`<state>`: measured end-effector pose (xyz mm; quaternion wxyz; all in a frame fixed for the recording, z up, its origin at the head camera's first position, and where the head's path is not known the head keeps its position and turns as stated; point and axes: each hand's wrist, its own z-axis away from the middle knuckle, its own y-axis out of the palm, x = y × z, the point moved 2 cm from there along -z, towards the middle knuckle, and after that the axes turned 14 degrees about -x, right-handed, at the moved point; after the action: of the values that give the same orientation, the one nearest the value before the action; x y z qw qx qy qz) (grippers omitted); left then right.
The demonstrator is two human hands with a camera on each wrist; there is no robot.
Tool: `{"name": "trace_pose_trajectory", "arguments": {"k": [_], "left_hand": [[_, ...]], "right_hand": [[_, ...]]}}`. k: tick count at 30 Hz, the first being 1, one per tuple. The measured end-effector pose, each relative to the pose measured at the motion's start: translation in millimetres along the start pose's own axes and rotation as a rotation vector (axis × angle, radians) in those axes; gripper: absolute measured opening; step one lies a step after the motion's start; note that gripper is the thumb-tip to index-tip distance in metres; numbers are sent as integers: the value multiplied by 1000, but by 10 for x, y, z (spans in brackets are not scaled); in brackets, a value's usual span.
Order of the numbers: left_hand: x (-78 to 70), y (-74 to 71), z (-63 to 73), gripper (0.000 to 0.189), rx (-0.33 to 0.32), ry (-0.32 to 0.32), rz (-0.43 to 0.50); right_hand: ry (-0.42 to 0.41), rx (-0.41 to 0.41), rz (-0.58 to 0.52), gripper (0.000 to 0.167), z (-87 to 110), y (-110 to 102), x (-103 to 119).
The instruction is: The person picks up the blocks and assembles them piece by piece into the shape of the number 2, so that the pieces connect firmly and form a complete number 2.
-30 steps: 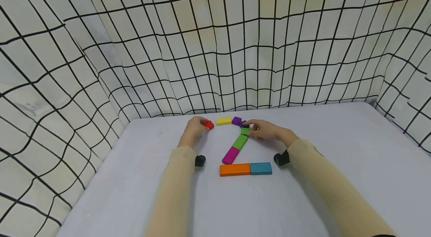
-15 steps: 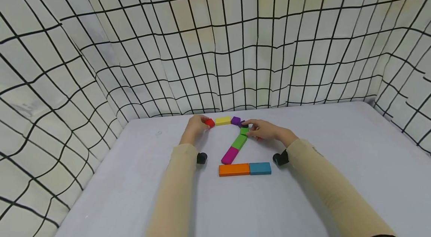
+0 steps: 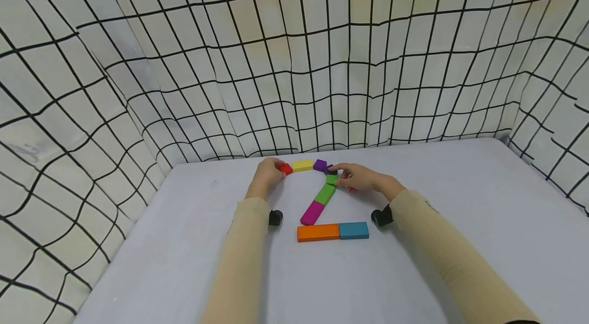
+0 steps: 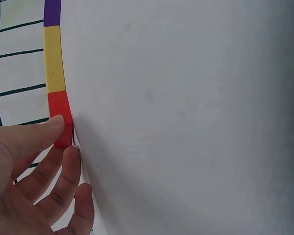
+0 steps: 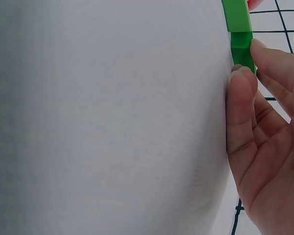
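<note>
My left hand [image 3: 268,175] pinches a red block [image 3: 286,168] between thumb and fingers, also seen in the left wrist view. The red block's end meets a yellow block [image 3: 302,165], followed by a purple block [image 3: 319,164]. My right hand [image 3: 361,178] has its index fingertip at a dark, mostly hidden purple block [image 3: 329,170] and its thumb against a small green block [image 3: 331,179]. In the right wrist view, thumb and fingers close around that small green block [image 5: 243,49]. A longer green block [image 3: 324,194] and a magenta block [image 3: 312,213] slant down from there.
An orange block [image 3: 317,232] and a blue block [image 3: 354,230] lie end to end nearer me. The white table [image 3: 175,242] is walled at the back and sides by white sheeting with black netting [image 3: 276,73]. Something red shows under the right hand.
The left hand has moved the red block slightly right, closing the small gap to the yellow block. The right hand stays at the green and dark purple blocks. The head view has shifted slightly.
</note>
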<state>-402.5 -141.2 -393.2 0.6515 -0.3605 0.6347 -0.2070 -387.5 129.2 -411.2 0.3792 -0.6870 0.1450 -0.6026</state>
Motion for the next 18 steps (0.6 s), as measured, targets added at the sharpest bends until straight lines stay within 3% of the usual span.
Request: {"name": "trace_pose_trajectory", "arguments": {"k": [7,18], "left_hand": [[8,13,-23,41,6,-11,-9],[4,10,-8,41,-5,33,-37]], "right_hand": [[-1,0,-1,52,-8,2,-13],[0,-1,-3,53,-10,7,-9]]}}
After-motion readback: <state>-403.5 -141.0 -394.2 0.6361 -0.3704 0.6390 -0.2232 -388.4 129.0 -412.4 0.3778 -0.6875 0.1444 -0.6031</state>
